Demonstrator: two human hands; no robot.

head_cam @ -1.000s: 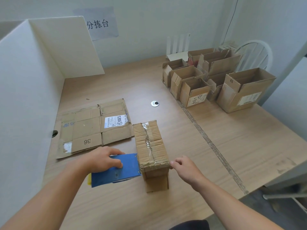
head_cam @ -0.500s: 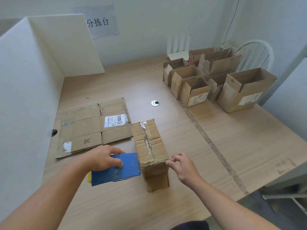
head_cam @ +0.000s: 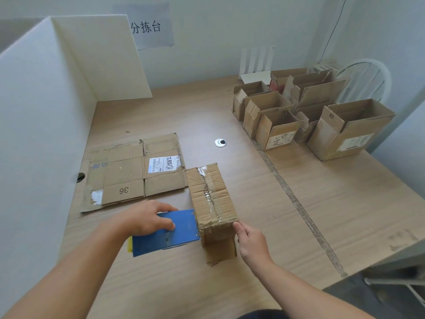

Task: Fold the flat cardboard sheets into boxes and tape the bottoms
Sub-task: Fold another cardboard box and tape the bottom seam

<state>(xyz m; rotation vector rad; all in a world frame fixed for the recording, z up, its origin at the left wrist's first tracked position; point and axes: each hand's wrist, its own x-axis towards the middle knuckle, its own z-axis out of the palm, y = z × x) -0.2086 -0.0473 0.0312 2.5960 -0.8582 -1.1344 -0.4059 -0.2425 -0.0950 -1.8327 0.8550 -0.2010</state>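
Blue tape dispenser (head_cam: 165, 233) partly under left hand (head_cam: 147, 218); label (head_cam: 163, 164) print on flat sheet (head_cam: 124, 176) too small to read.

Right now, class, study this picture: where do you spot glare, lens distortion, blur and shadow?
Head view throughout: glare glints on the clear tape along the box; the wide lens tilts the white partition outward; the light is soft and even, with only a faint shadow under the blue tape dispenser; the wall sign looks slightly soft.

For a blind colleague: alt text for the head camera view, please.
A person's left hand holds a blue tape dispenser against the near left edge of a taped cardboard box on a wooden table, while the right hand holds its near right corner. Flat cardboard lies to the left; open boxes stand far right.
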